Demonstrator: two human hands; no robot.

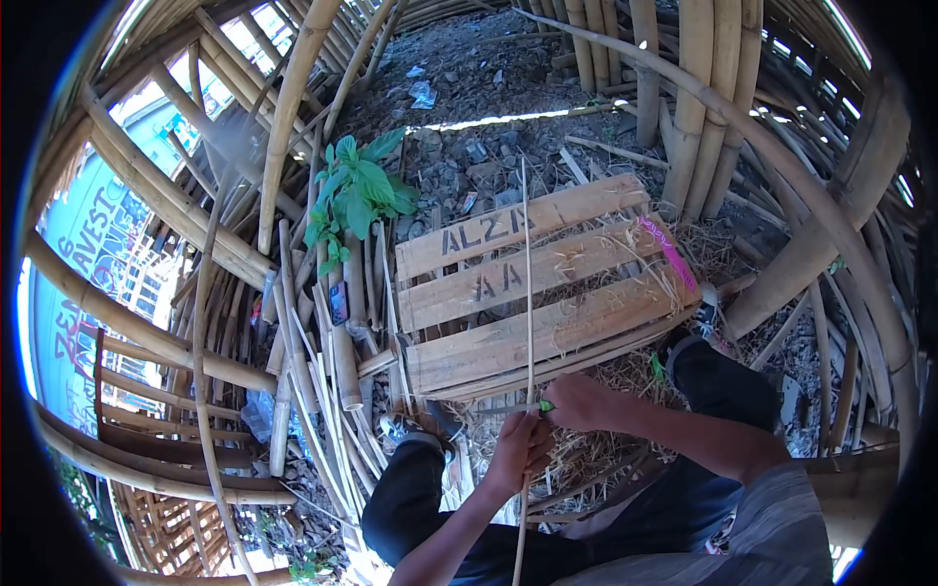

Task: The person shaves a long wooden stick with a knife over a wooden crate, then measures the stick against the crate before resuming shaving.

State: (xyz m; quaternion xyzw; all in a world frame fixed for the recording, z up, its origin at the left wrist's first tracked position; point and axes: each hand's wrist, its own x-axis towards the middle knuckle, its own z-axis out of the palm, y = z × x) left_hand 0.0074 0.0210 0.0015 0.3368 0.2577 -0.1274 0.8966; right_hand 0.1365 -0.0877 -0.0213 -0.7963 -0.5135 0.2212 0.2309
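Observation:
A long thin bamboo strip [529, 283] runs upright through the middle of the view, across a slatted wooden crate [469, 298] with dark letters. My left hand [519, 449] is closed round the strip just below the crate's near edge. Beside it, on the right, my right hand [578, 402] is wrapped round the green handle of a knife [501, 408]. The blade points left and lies across the strip, just above my left fingers.
Split bamboo sticks [311, 381] and a phone [338, 303] lie left of the crate, near a leafy plant [362, 186]. Bamboo poles [699, 107] stand at the right. Straw shavings [625, 454] cover the ground between my legs.

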